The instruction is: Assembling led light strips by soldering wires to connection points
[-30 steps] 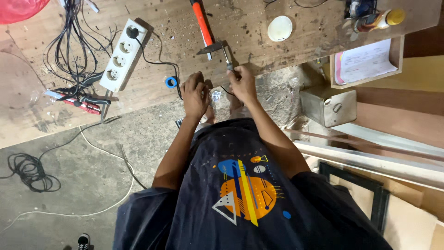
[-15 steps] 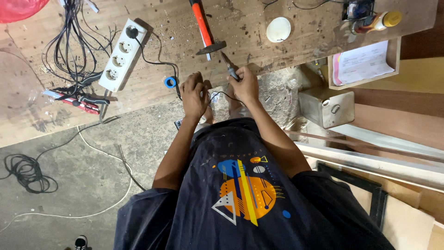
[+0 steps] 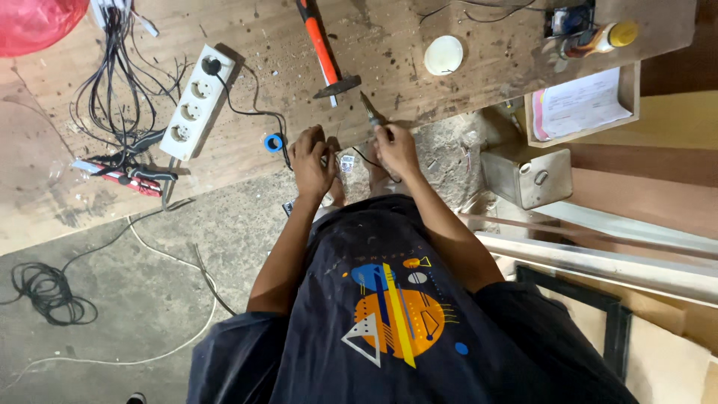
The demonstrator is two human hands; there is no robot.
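My left hand [image 3: 312,161] is closed around a small part with a thin black wire at the near edge of the wooden workbench [image 3: 247,45]. My right hand [image 3: 394,148] grips a slim pointed tool [image 3: 372,112] whose tip points away over the bench. A small white piece [image 3: 346,163] shows between the two hands. A roll of blue tape [image 3: 274,142] lies just left of my left hand. An orange-handled hammer [image 3: 324,51] rests on the bench above my hands.
A white power strip [image 3: 194,101] with a black plug, a bundle of black wires [image 3: 116,82] and red-handled pliers [image 3: 120,176] lie at left. A white round lid [image 3: 443,54], a bottle [image 3: 598,37], a paper tray [image 3: 580,105] and a metal box [image 3: 527,178] are at right. Cable coils [image 3: 45,292] lie on the floor.
My right hand has lifted the pointed tool slightly toward the bench edge. Both hands stay close together over the small part.
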